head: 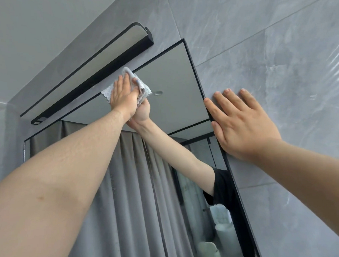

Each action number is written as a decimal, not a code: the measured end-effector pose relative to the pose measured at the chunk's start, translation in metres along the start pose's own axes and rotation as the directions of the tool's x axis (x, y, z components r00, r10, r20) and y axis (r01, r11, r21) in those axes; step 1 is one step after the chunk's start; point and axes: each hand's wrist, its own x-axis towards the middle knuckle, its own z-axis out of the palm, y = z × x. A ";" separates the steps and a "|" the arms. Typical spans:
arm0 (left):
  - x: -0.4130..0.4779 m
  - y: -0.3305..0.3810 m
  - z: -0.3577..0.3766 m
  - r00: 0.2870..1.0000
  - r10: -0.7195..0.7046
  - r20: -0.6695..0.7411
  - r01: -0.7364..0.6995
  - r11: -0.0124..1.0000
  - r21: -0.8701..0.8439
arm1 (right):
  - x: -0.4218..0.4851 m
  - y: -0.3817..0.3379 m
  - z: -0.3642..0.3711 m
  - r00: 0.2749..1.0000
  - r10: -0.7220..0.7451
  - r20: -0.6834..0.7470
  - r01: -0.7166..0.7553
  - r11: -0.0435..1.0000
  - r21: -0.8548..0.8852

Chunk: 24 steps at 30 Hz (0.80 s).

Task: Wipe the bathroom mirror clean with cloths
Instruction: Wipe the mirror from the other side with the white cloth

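Note:
The black-framed bathroom mirror [178,74] hangs on the grey tiled wall and fills the middle of the view. My left hand [122,96] is raised high and presses a pale grey cloth [144,86] flat against the glass near the mirror's top edge, fingers straight. The hand's reflection meets it from behind the cloth. My right hand [240,124] lies flat with spread fingers on the wall tile, its thumb side over the mirror's right frame edge. It holds nothing.
A black bar light [93,80] is mounted just above the mirror's top edge, close to the cloth. Grey marbled tiles [284,55] surround the mirror. The glass reflects a grey curtain [134,194], a ceiling and my arm.

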 end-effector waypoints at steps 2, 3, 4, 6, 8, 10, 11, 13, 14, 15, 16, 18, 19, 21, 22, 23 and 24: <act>-0.011 -0.006 0.001 0.999 0.026 0.020 -0.026 1.000 0.005 | -0.001 -0.001 0.000 1.000 -0.002 0.006 0.002 1.000 -0.003; -0.020 -0.011 0.002 0.999 0.041 0.030 -0.041 0.999 0.001 | -0.001 -0.001 -0.001 1.000 -0.003 0.006 0.003 1.000 -0.002; -0.032 -0.016 0.003 0.998 0.057 0.041 -0.057 0.998 -0.001 | -0.001 -0.002 -0.001 1.000 -0.005 0.008 0.005 1.000 0.002; -0.061 -0.026 0.009 0.993 0.105 0.057 -0.106 0.994 0.007 | -0.001 -0.002 -0.002 1.000 -0.003 0.007 0.003 1.000 0.011; -0.094 -0.037 0.016 0.982 0.173 0.076 -0.174 0.985 0.005 | -0.001 -0.002 -0.001 1.000 -0.008 0.002 0.008 1.000 0.011; -0.135 -0.046 0.025 0.967 0.239 0.088 -0.241 0.971 0.006 | -0.001 0.000 -0.002 1.000 -0.008 -0.002 0.008 1.000 0.002; -0.159 -0.051 0.030 0.962 0.260 0.088 -0.262 0.965 0.010 | 0.000 0.000 -0.003 1.000 -0.007 -0.005 0.007 1.000 0.003; -0.217 -0.062 0.039 0.948 0.302 0.104 -0.307 0.951 0.035 | -0.001 -0.002 -0.003 1.000 -0.013 0.005 0.013 1.000 0.012; -0.245 -0.068 0.043 0.934 0.337 0.118 -0.344 0.938 0.048 | -0.001 -0.002 -0.003 1.000 -0.011 0.006 0.011 1.000 0.016; -0.266 -0.071 0.048 0.920 0.367 0.139 -0.377 0.924 0.059 | 0.000 -0.001 -0.004 1.000 -0.011 0.001 0.011 1.000 0.012; -0.283 -0.078 0.050 0.913 0.371 0.171 -0.387 0.920 0.069 | -0.001 -0.003 -0.002 1.000 -0.016 -0.003 0.016 1.000 0.021; -0.297 -0.081 0.054 0.907 0.379 0.186 -0.394 0.917 0.054 | -0.002 0.000 -0.003 1.000 -0.013 -0.010 0.013 1.000 0.019; -0.297 -0.080 0.053 0.909 0.372 0.188 -0.388 0.920 0.052 | -0.001 0.000 -0.004 1.000 -0.005 -0.020 0.006 1.000 0.018; -0.295 -0.078 0.051 0.912 0.354 0.206 -0.373 0.926 0.063 | -0.001 0.000 -0.003 0.999 -0.015 -0.028 0.016 1.000 0.020; -0.295 -0.079 0.050 0.910 0.352 0.217 -0.373 0.926 0.062 | -0.001 -0.001 -0.002 0.999 -0.015 -0.029 0.016 1.000 0.025; -0.293 -0.080 0.049 0.907 0.354 0.226 -0.376 0.925 0.059 | -0.002 -0.001 -0.001 0.999 -0.017 -0.035 0.018 0.999 0.027; -0.288 -0.081 0.048 0.907 0.349 0.236 -0.372 0.926 0.059 | -0.002 -0.001 0.000 0.999 -0.019 -0.047 0.020 0.999 0.028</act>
